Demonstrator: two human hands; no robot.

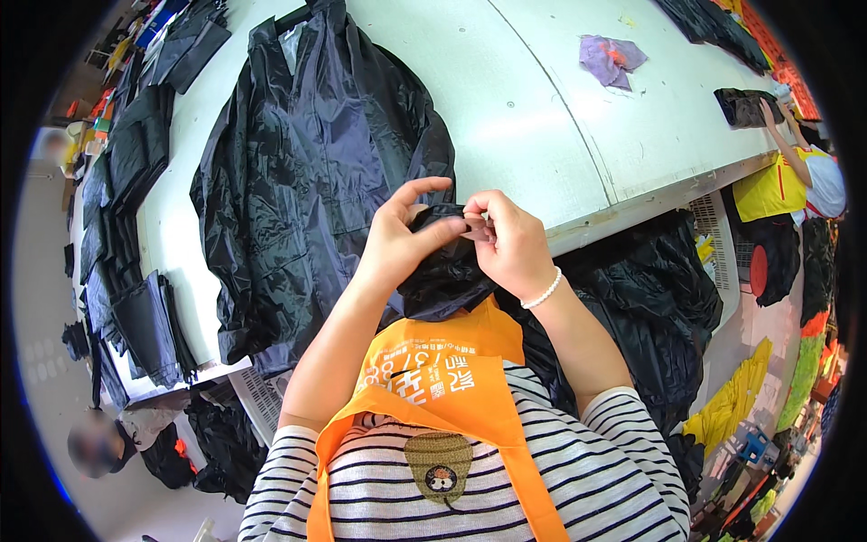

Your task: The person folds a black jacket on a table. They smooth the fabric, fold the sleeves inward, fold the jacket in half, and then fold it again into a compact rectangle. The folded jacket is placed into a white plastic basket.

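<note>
A black, shiny jacket lies spread on the pale table, with its collar at the far end. Its gathered black fabric reaches the near edge, in front of my orange apron. My left hand grips a bunched fold of this fabric between thumb and fingers, the index finger raised. Close beside it, my right hand, with a white bead bracelet, is closed in a pinch at the edge of the fold. Something small and greyish shows at its fingertips; I cannot make out what it is.
Folded black garments line the table's left side. A purple cloth lies on the tabletop. Black garments fill a white crate at right, near yellow fabric. Co-workers are at far right and lower left.
</note>
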